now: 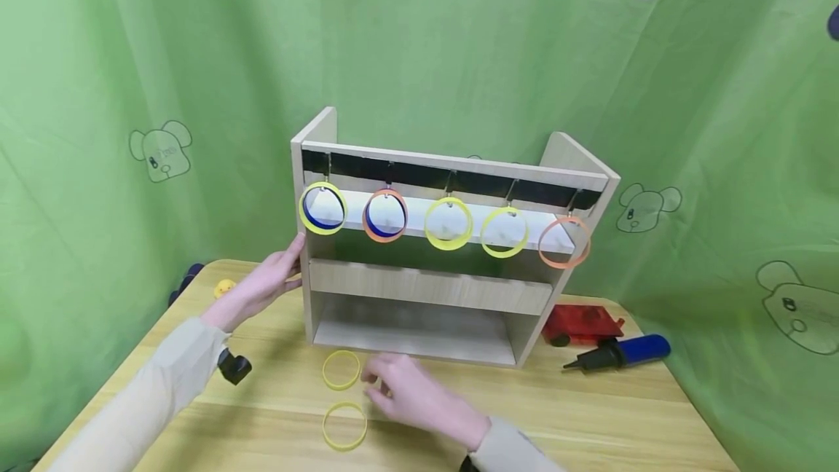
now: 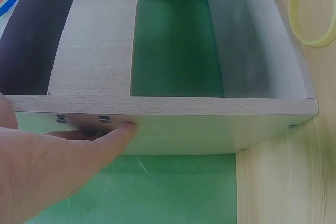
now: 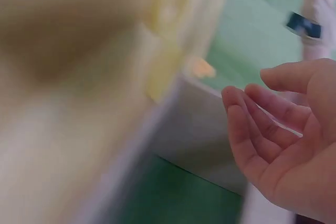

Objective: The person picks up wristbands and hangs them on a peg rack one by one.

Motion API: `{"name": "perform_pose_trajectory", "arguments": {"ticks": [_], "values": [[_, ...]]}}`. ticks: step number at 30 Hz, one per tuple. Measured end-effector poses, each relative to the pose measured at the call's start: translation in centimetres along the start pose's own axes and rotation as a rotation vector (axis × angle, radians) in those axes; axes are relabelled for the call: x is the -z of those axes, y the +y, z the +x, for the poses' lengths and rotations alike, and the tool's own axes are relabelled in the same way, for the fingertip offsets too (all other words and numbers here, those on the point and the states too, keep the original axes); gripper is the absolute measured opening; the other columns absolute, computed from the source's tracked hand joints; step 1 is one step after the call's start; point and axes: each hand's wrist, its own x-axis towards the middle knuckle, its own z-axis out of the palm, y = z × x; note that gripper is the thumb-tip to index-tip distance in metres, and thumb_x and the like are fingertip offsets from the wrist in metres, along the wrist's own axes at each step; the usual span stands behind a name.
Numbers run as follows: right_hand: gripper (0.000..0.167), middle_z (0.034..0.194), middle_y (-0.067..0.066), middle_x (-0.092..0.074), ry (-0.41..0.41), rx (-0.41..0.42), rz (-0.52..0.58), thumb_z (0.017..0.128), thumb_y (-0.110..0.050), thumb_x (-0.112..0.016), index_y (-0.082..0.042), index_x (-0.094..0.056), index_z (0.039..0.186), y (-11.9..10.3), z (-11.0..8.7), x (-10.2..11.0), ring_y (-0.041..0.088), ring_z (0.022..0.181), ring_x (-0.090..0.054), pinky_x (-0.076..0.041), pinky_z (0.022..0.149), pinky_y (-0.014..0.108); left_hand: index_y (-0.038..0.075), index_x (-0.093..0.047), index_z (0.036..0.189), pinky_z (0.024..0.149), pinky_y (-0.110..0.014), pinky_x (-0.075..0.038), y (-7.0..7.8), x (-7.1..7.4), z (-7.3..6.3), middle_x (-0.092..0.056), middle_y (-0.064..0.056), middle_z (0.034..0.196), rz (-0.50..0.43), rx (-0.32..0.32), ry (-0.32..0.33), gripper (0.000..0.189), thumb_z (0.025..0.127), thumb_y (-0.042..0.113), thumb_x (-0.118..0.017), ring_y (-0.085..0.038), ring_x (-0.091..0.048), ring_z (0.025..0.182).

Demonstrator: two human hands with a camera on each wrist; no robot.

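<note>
A wooden shelf rack stands on the table, with hooks along a black strip. Several rings hang from the hooks: on the left a yellow one with blue inside, then an orange one with blue inside, yellow ones and an orange one at the right end. My left hand touches the rack's left side panel, fingers against the wood. Two yellow rings, the farther and the nearer, lie before the rack. Beside them hovers my right hand, empty, fingers loosely bent.
Right of the rack, a red toy vehicle and a blue and black hand pump lie on the wooden table. Behind the left forearm sits a small yellow toy. A green curtain hangs behind everything.
</note>
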Motion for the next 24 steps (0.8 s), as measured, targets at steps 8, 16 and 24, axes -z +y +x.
{"name": "perform_pose_trajectory", "arguments": {"ticks": [8,16,24], "values": [[0.005,0.078,-0.006,-0.064,-0.127,-0.131,-0.022,0.085,-0.013,-0.072,-0.01,-0.07,0.089,0.5,-0.1,-4.3,-0.005,0.068,-0.046,-0.04,0.059,0.002,-0.002,-0.004,0.157,0.126,-0.057,-0.014,-0.1,0.0,0.0,-0.004,-0.026,0.165,0.009,-0.001,-0.002,0.089,0.101,0.065,-0.019,-0.044,-0.006,0.154],[0.007,0.074,-0.008,-0.058,-0.143,-0.127,-0.102,0.082,-0.012,-0.074,-0.015,-0.069,0.08,0.5,0.3,-5.4,-0.005,0.064,-0.041,-0.034,0.054,0.003,-0.003,-0.004,0.157,0.126,-0.057,-0.014,0.0,0.0,-0.1,-0.003,-0.027,0.165,0.006,-0.004,-0.003,0.088,0.101,0.064,-0.019,-0.044,-0.005,0.154],[0.011,0.076,-0.006,-0.069,-0.1,-0.097,-0.103,0.08,-0.002,-0.072,-0.013,-0.07,0.081,0.4,0.2,-4.1,-0.004,0.067,-0.054,-0.043,0.058,0.003,-0.002,-0.003,0.157,0.126,-0.057,-0.014,0.1,0.0,-0.2,-0.002,-0.026,0.165,0.011,0.002,-0.005,0.088,0.101,0.064,-0.018,-0.044,-0.004,0.154]]}}
